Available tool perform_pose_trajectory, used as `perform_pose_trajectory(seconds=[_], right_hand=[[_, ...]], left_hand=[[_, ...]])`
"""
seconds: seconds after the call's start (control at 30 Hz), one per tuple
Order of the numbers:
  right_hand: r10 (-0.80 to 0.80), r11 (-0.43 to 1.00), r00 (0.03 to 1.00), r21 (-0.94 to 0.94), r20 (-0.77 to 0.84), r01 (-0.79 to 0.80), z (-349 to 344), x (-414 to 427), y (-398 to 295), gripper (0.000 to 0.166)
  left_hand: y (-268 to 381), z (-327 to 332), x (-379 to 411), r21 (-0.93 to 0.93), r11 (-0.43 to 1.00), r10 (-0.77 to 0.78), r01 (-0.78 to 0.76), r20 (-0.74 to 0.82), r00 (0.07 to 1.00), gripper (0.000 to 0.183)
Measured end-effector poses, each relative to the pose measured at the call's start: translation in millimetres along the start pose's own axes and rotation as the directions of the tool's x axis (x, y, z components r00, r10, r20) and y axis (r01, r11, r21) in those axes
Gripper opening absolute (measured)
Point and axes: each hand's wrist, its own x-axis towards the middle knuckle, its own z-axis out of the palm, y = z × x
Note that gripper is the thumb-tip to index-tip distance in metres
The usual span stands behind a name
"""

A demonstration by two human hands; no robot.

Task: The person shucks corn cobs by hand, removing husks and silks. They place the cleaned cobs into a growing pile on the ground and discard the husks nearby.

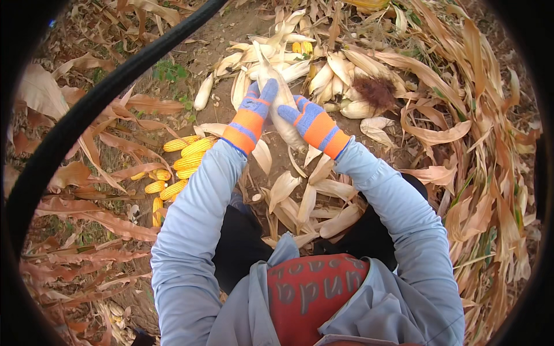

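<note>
Both my hands wear knit gloves striped blue and orange. Between them is an ear of corn in its pale dry husk, its pointed tip away from me. My left hand grips its left side, thumb and fingers near the upper half. My right hand holds the lower right side. The husk looks closed around the ear, with no kernels showing. Beyond my hands lies a heap of unshucked corn ears in pale husks. Left of my left forearm, husked yellow corn cobs lie in a loose pile.
Stripped husks litter the soil between my knees. Dry corn stalks and leaves are banked along the right, and more dry leaves cover the left. Dark red corn silk tops the heap. A black strap or cable crosses the upper left.
</note>
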Motion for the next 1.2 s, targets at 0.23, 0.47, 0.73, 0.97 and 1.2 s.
perform_pose_trajectory(seconds=[0.23, 0.47, 0.73, 0.97, 1.2], right_hand=[[-0.333, 0.894, 0.935, -0.356, -0.118, 0.273, -3.0, 3.8, 16.2, 0.038], [-0.214, 0.794, 0.96, -0.605, -0.18, 0.064, -20.2, 0.1, -4.8, 0.025], [-0.076, 0.986, 0.985, -0.157, -0.157, 0.051, -29.6, 9.8, 2.3, 0.023], [-0.113, 0.977, 0.977, -0.199, -0.179, 0.077, -28.2, 10.0, -1.0, 0.024], [0.12, 0.867, 0.969, 0.499, -0.218, 0.005, -44.8, 36.5, 52.7, 0.027]], left_hand=[[7.9, 7.5, -22.6, 0.349, 0.935, -0.074, 0.068, 0.003, 0.997, 0.034], [1.8, 4.5, -22.7, 0.295, 0.954, -0.063, 0.045, 0.053, 0.997, 0.035], [4.3, -14.9, -16.4, 0.103, 0.992, -0.098, 0.068, 0.327, 0.94, 0.033], [-0.1, -12.7, -18.8, -0.107, 0.969, -0.182, 0.221, 0.292, 0.939, 0.036], [-1.0, -18.1, -0.3, -0.176, 0.983, -0.061, 0.054, -0.037, 0.997, 0.036]])
